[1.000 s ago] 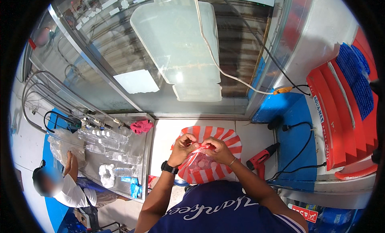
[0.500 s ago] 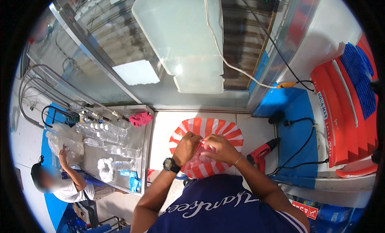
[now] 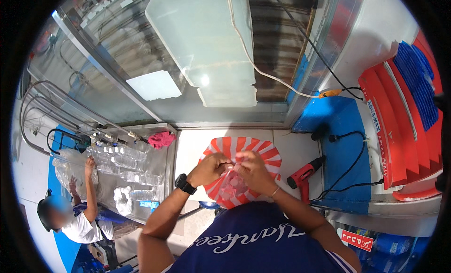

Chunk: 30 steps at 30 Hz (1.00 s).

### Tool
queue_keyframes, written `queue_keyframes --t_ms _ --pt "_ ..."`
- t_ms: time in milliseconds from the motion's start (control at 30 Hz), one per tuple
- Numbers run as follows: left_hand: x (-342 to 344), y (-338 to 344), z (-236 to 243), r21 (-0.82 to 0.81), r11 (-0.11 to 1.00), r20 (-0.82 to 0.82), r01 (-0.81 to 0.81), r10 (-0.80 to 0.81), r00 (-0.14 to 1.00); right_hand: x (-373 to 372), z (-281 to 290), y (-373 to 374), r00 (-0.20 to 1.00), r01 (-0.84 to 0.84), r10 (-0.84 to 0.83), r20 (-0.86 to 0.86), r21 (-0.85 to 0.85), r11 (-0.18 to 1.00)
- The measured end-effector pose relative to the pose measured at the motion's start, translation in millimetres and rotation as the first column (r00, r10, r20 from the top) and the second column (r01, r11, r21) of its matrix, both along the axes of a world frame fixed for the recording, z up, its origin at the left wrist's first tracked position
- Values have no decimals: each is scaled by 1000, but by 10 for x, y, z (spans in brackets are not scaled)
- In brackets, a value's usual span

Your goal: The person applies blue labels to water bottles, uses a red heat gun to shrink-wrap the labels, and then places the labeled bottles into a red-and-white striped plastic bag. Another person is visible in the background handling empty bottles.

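A red-and-white striped plastic bag (image 3: 268, 161) stands in front of my body, its stripes fanning out around both hands. My left hand (image 3: 210, 170), below a black wristwatch, pinches the gathered plastic at the middle of the bag. Close beside it, my right hand (image 3: 254, 172) has its thumb and fingers bent on the same gathered part. The fingertips of the two hands nearly meet. Pinkish, see-through plastic shows below them; I cannot make out what lies inside.
On the left, a metal counter (image 3: 164, 176) holds clear bottles (image 3: 127, 155), a pink cloth (image 3: 161, 140) and a clear plastic bag (image 3: 70, 166). A co-worker (image 3: 87, 223) reaches over it. A red heat gun (image 3: 305, 175) lies right, near a black cord (image 3: 350, 172). Glass panels (image 3: 206, 47) stand ahead.
My hands have shifted slightly on the bag, with the left wrist moving outward to the left. The co-worker's arm has risen toward the bottles.
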<state>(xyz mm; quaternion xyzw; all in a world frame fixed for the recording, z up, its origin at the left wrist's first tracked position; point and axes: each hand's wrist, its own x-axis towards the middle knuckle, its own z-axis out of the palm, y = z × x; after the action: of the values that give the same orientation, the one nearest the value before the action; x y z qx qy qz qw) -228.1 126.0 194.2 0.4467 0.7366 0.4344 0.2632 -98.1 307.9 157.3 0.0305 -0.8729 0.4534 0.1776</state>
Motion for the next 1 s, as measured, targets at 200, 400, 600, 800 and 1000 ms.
queue_keyframes --t_ms 200,400,600,800,1000 --pt "-242 39 163 -34 992 -450 121 -123 884 -62 143 109 999 -19 21 -46 48 999" --pt "-402 -250 -815 -249 968 -352 -34 -58 934 420 -351 427 968 -69 1 249 262 963" --pt "12 -193 -909 13 955 -572 -295 249 782 442 -416 343 992 -126 126 8 46 991" --pt "207 8 -422 -135 934 -229 -330 295 928 -17 -390 -36 989 73 52 141 -752 655" --pt "491 66 -290 -255 914 429 -315 399 810 -177 -137 -158 977 211 4 213 -971 113"
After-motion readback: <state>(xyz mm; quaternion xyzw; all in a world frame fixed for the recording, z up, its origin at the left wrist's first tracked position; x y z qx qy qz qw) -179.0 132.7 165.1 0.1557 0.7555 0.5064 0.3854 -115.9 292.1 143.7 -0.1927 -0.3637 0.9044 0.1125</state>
